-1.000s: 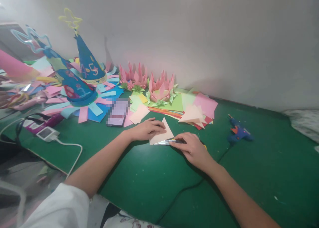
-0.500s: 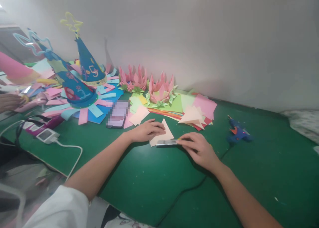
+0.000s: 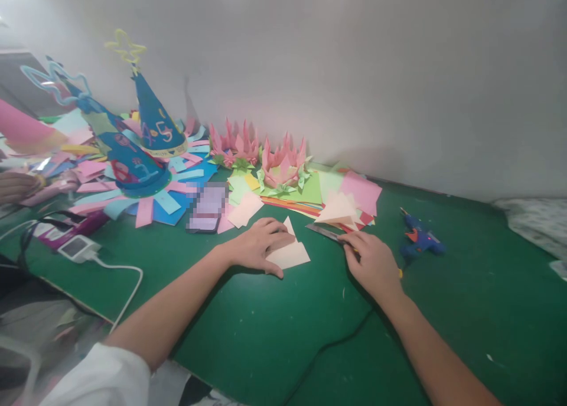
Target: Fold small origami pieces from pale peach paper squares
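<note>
My left hand [image 3: 259, 243] lies over a piece of cream paper [image 3: 290, 257], fingers spread and thumb out toward me, holding it flat on the green table [image 3: 248, 329]. The paper has a pointed top corner and a folded-looking lower part; my fingers hide its left side. My right hand [image 3: 372, 263] is closed round a utility knife [image 3: 325, 233], with bits of its yellow handle showing. The blade points up and left, apart from the paper, its tip close to a stack of cream paper pieces [image 3: 340, 210].
Pink paper lotus flowers [image 3: 283, 163] stand on coloured sheets at the back. Blue cone hats [image 3: 157, 119], paper strips and a phone [image 3: 208, 208] are on the left. At right lies a blue glue gun [image 3: 420, 237] with a cord. Another person's hand [image 3: 18, 187] is at far left.
The knife has lifted off the paper and swung up and to the right. My left hand has spread its fingers, and the paper's lower part now looks turned or folded over.
</note>
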Tool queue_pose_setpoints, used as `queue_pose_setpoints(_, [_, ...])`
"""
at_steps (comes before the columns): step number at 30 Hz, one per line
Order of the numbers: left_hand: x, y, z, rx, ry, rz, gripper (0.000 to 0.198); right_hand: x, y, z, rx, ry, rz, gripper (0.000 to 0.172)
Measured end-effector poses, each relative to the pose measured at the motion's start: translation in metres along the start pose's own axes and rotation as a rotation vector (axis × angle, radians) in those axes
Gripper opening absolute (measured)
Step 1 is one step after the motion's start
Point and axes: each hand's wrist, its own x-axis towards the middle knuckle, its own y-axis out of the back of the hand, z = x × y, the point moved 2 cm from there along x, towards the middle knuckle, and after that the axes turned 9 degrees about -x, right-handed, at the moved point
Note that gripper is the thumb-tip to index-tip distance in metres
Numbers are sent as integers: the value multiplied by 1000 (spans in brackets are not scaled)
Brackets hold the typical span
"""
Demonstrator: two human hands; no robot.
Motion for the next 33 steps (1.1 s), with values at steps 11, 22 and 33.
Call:
queue_pose_setpoints(11, [-3, -3, 8, -74, 42, -47, 74, 3, 9, 11, 61, -150, 226, 6])
queue_pose_setpoints(22, [0, -6, 10, -164, -59, -82, 59, 9, 4, 26, -159, -160, 222, 28])
queue_pose_setpoints(33, [0, -9, 12, -199, -50, -63, 55, 2, 0, -55, 197, 459, -94, 47])
